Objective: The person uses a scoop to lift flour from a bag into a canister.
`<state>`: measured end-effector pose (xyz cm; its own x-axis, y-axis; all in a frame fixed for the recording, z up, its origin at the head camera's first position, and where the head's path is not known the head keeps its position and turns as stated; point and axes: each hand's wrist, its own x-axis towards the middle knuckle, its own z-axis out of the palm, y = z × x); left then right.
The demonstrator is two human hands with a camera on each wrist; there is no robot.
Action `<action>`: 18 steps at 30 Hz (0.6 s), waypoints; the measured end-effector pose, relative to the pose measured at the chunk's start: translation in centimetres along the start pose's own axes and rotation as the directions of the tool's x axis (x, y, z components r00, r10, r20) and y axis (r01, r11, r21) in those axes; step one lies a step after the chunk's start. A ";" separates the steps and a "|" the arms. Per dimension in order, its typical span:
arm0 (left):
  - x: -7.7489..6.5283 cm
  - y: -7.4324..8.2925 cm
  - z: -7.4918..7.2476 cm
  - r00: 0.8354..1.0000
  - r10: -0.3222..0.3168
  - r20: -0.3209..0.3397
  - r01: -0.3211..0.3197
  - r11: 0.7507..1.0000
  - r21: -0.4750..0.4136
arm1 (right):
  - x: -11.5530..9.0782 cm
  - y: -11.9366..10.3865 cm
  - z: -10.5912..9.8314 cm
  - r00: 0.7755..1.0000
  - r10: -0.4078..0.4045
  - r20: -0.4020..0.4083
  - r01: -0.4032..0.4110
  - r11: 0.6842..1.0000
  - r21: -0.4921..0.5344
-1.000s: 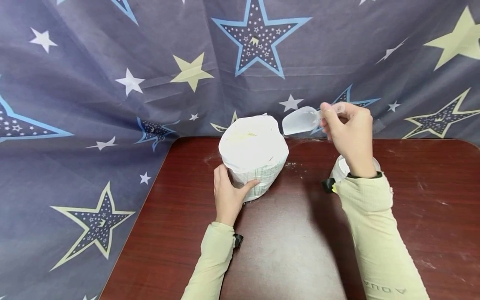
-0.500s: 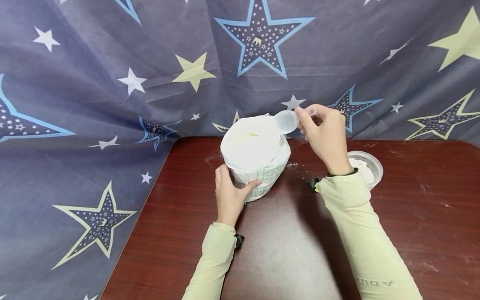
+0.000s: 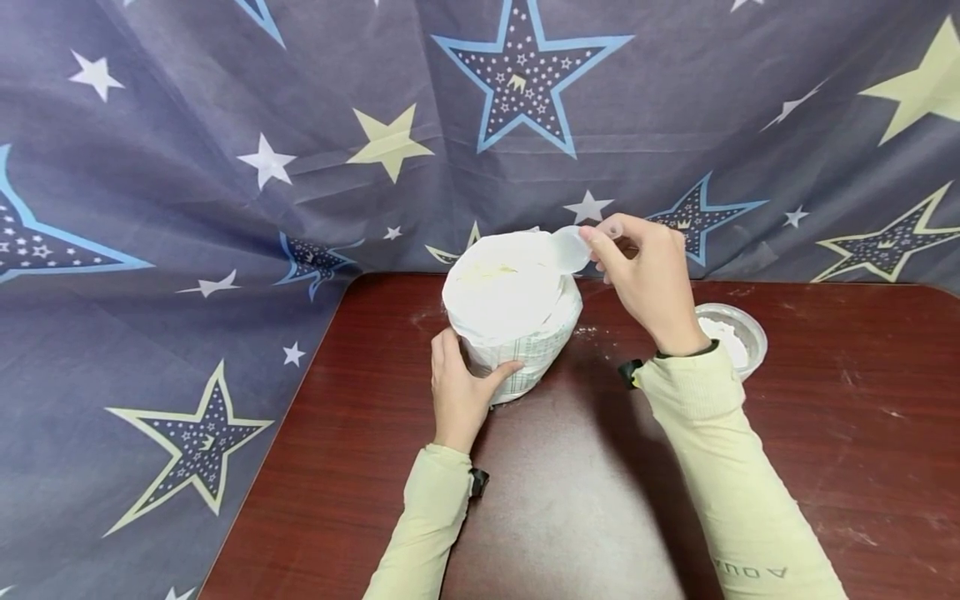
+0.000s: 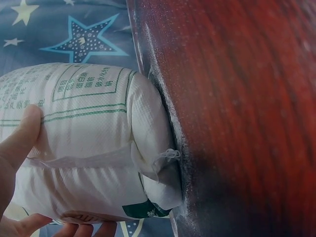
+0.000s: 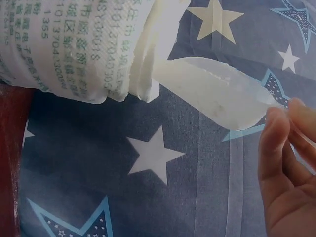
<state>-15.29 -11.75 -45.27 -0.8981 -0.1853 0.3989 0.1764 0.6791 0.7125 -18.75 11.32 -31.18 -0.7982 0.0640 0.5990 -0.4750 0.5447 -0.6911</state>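
A white woven flour bag with green print stands on the table, its mouth wide and showing white powder. My left hand grips its near left side, thumb on the front; the left wrist view has the thumb across the printed face of the bag and fingertips beneath. Between thumb and fingers, my right hand pinches the handle of a translucent plastic scoop. In the right wrist view the front lip of the scoop meets the bag's rim, while the handle is mostly covered by fingers.
Right of the bag sits a round grey bowl with white powder in it, partly behind the right wrist. Powder specks lie on the brown table. A star-patterned cloth hangs behind and to the left.
My right hand has carried the scoop leftward to the bag's mouth, then dipped slightly in the last half second. More of the bowl shows. The left hand keeps its hold.
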 end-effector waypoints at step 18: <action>0.0 0.1 -0.2 1.000 -0.007 0.012 0.007 1.000 0.003 | 0.2 0.1 1.0 0.986 -0.145 0.078 0.152 0.983 -0.099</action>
<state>-15.18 -11.79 -45.07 -0.9040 -0.1818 0.3869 0.1688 0.6797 0.7138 -19.35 10.60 -31.53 -0.7476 -0.0809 0.6592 -0.5515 0.6286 -0.5484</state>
